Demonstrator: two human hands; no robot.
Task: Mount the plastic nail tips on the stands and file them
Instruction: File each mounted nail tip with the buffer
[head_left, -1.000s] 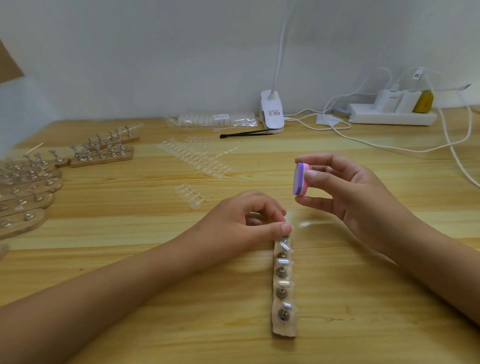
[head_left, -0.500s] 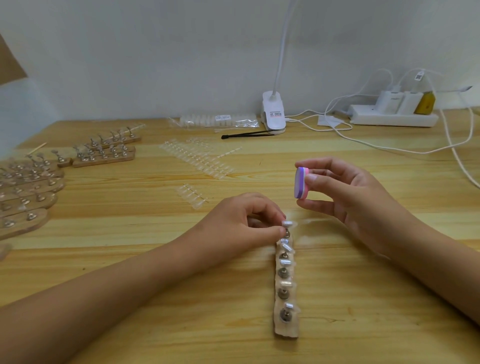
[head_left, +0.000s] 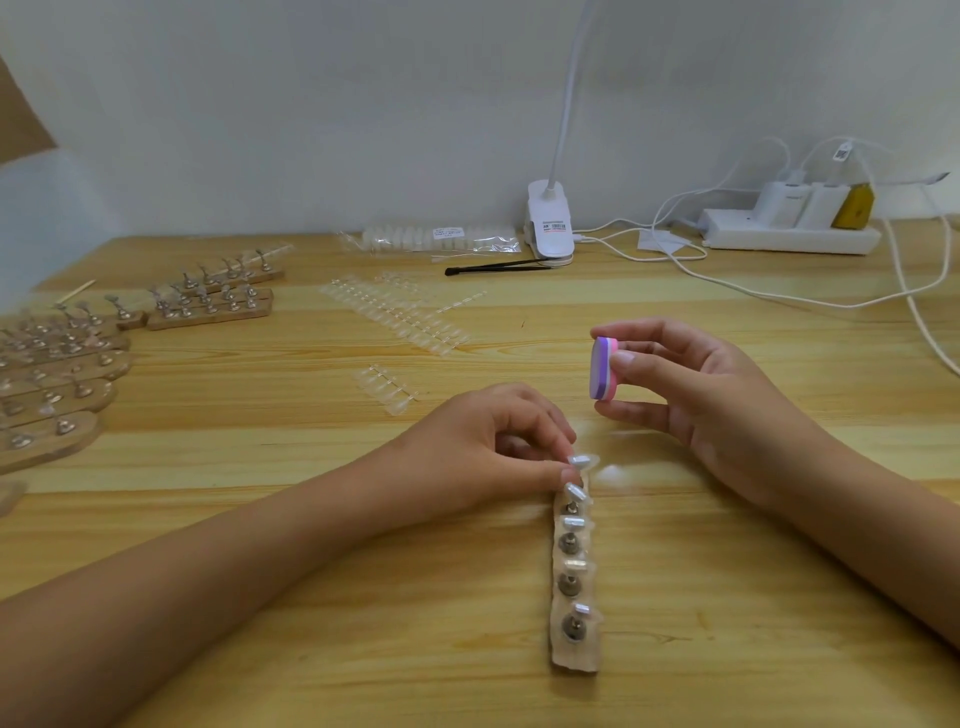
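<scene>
A wooden stand strip lies lengthwise in front of me, with several metal holders carrying clear nail tips. My left hand pinches the far end of the strip, thumb and fingertips closed around the topmost holder and its nail tip. My right hand hovers just above and to the right, gripping a small pink-and-purple buffer block between thumb and fingers. The block is apart from the tips. Loose clear nail tips on sprues lie on the table beyond my left hand.
More wooden stand strips with holders crowd the left edge and back left. A longer rack of clear tips, a bag of tips, black tweezers, a white clip lamp and a power strip with trailing cables sit behind.
My left fingers have shifted slightly on the strip's far end, exposing the topmost nail tip. My right hand with the buffer block has stayed nearly in place.
</scene>
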